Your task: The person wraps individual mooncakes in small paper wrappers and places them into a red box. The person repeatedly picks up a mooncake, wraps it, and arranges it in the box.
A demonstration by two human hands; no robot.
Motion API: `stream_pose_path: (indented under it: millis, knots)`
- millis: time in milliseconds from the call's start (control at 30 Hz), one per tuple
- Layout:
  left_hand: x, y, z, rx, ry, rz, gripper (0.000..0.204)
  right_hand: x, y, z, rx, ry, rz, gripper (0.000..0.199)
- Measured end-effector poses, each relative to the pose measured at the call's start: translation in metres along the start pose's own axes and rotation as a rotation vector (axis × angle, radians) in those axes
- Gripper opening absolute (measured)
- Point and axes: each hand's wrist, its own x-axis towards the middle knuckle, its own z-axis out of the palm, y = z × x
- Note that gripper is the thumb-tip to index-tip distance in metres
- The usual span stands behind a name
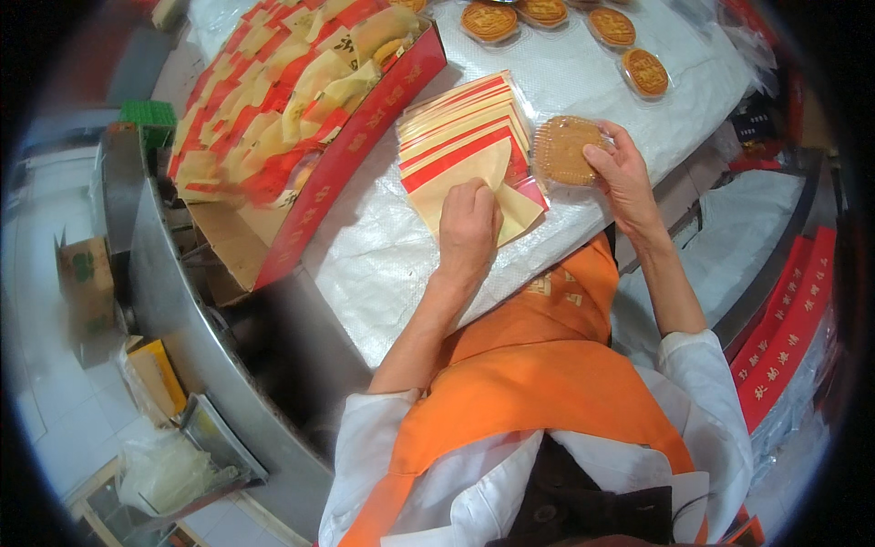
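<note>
A fan of cream and red paper bags (453,117) lies on the white covered table in front of me. My left hand (470,224) is closed on the front paper bag (448,173), pinching its mouth, which is lifted and folded up. In my right hand (627,180) is a mooncake (567,151) in clear plastic packaging, thumb on top and fingers around its right edge. It sits just right of the bags, apart from my left hand. The fingers' exact grip inside the bag mouth is hidden.
A red-sided carton (360,150) packed with filled bags stands at the left. Several wrapped mooncakes (645,73) lie at the back right of the white sheet (383,260). Red printed strips (784,333) hang at the right. A metal counter edge (196,310) curves along the left.
</note>
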Motion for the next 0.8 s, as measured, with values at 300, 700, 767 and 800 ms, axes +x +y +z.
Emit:
stream_pose_path:
  millis: [300,700,767,800]
  knots:
    - [0.002,0.003,-0.006,-0.043,-0.015,0.045,0.014,-0.001,-0.002,0.005,-0.453,-0.248,0.178,0.045]
    - [0.032,0.013,-0.04,-0.117,-0.043,0.154,0.022,-0.002,-0.006,0.031,-0.438,-0.394,0.193,0.047]
    - [0.036,0.016,-0.047,-0.137,-0.064,0.186,0.022,-0.01,-0.009,0.039,-0.296,-0.411,0.189,0.048]
    - [0.038,0.017,-0.049,-0.21,-0.048,0.171,0.02,-0.015,-0.017,0.037,-0.382,-0.498,0.144,0.049]
